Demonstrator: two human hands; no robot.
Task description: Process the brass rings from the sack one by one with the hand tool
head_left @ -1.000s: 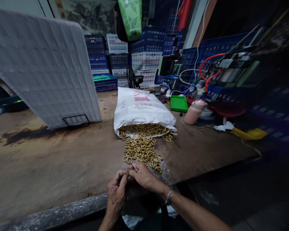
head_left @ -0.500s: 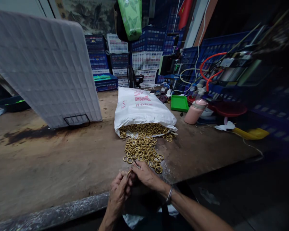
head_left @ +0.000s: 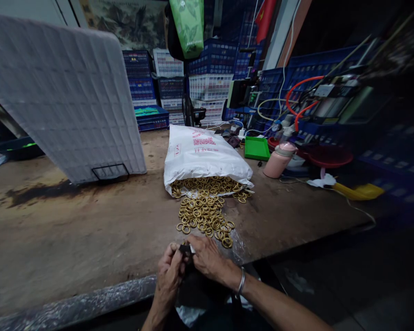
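Note:
My left hand [head_left: 169, 271] is closed in a pinch at the table's front edge. A gold-coloured ring [head_left: 184, 242] shows only in part at its fingertips. My right hand [head_left: 209, 259], with a metal bangle at the wrist, is closed on a small flat dark tool [head_left: 185, 248] with a pale part beside the fingers. The tool lies across the left fingertips, against or very near the ring; its kind is unclear. Just beyond the hands is a pile of gold-coloured rings [head_left: 202, 214], spilling from the mouth of a white woven sack [head_left: 207, 158].
A tall pale ribbed panel [head_left: 65, 101] stands on the left of the wooden table [head_left: 72, 243]. To the right are a green tray [head_left: 257, 148], a pink bottle [head_left: 279, 159] and a yellow scoop [head_left: 359, 191]. Stacked crates [head_left: 210, 86] fill the back.
My right hand has turned and lowered slightly. The dark tool, earlier a thin line pointing up and away, now lies flat across the left fingertips and covers most of the ring.

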